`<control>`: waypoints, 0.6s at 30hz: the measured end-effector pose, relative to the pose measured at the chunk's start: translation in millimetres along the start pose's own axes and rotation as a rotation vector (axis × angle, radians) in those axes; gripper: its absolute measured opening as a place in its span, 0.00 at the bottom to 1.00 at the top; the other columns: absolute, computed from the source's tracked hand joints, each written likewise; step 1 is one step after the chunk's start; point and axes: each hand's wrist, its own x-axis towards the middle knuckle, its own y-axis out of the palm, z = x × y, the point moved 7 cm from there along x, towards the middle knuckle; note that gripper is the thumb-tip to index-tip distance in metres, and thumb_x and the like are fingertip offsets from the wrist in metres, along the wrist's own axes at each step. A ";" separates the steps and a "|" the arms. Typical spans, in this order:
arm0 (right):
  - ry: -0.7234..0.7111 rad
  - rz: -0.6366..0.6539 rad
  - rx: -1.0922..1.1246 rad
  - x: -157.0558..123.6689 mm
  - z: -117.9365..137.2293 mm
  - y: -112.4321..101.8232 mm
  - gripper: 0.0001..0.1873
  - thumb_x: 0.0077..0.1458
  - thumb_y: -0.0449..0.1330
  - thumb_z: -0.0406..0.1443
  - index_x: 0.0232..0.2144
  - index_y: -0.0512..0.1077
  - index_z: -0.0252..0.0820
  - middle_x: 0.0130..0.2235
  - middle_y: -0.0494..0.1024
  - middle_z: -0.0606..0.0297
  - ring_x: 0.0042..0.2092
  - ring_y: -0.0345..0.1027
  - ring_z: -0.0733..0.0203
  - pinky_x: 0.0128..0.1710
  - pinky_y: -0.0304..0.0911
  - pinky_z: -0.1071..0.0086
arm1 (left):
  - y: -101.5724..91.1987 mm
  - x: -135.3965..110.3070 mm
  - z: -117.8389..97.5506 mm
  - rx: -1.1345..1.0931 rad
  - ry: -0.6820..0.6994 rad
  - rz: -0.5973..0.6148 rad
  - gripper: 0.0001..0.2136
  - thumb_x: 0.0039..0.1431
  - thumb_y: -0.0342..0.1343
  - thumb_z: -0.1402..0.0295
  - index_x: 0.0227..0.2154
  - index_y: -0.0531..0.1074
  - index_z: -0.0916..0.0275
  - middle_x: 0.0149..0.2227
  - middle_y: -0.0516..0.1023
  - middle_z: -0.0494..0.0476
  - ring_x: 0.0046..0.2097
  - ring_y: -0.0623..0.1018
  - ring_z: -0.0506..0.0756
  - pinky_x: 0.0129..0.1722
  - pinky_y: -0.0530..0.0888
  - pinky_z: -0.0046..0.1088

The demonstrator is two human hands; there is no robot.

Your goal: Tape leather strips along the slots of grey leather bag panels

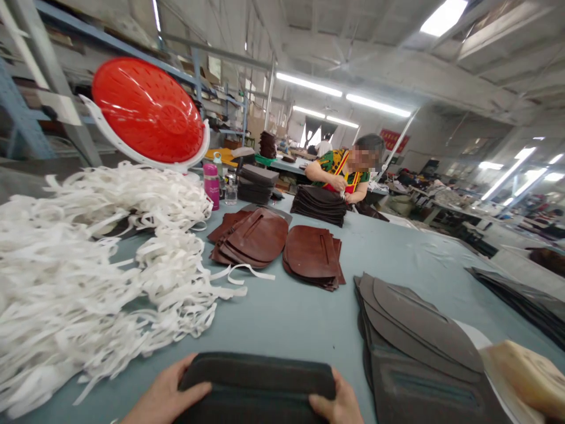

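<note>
A black panel, folded or curved along its upper edge, is held at the table's near side. My left hand grips its left end with the thumb on top. At the right end my right hand clasps it the same way. The panel's lower part runs out of view. Just right of my right hand lies a stack of dark grey pieces with rounded tops and slots. Farther up the table are two stacks of brown leather pieces, one on the left and one on the right.
A big heap of white strips covers the table's left side, with a red colander behind it. A pink bottle stands near dark stacks. Across the table, a co-worker leans over a black stack. A yellowish block sits far right.
</note>
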 end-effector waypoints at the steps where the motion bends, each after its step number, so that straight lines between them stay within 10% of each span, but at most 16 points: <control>1: -0.042 -0.064 -0.023 2.1 -1.8 -3.7 0.15 0.49 0.62 0.36 0.41 0.71 0.40 0.39 0.77 0.61 0.42 0.71 0.55 0.44 0.66 0.62 | 1.3 1.4 -2.0 0.029 -0.005 -0.015 0.20 0.48 0.60 0.55 0.41 0.73 0.63 0.41 0.80 0.58 0.46 0.77 0.64 0.50 0.73 0.40; 9: -0.364 -0.515 -0.680 -16.1 -5.1 -38.6 0.25 0.57 0.48 0.32 0.57 0.60 0.38 0.46 0.70 0.52 0.48 0.63 0.52 0.51 0.59 0.52 | -11.9 -15.6 -18.3 0.607 0.419 -0.508 0.20 0.60 0.50 0.62 0.53 0.61 0.64 0.50 0.67 0.64 0.53 0.69 0.61 0.54 0.68 0.45; 14: -0.518 -0.199 -1.108 -24.9 3.6 9.6 0.32 0.55 0.44 0.23 0.59 0.61 0.51 0.47 0.68 0.56 0.45 0.61 0.54 0.43 0.61 0.59 | 12.5 -26.6 -17.7 0.958 0.539 -0.336 0.21 0.61 0.45 0.75 0.57 0.64 0.53 0.48 0.68 0.60 0.49 0.68 0.59 0.49 0.68 0.42; 18: -0.618 -0.216 -1.177 -32.8 -3.7 23.7 0.29 0.55 0.46 0.23 0.56 0.66 0.49 0.47 0.69 0.54 0.46 0.62 0.51 0.41 0.61 0.58 | 23.6 -37.0 -7.8 1.085 0.579 -0.228 0.23 0.60 0.46 0.79 0.54 0.68 0.50 0.50 0.69 0.59 0.52 0.67 0.59 0.49 0.69 0.40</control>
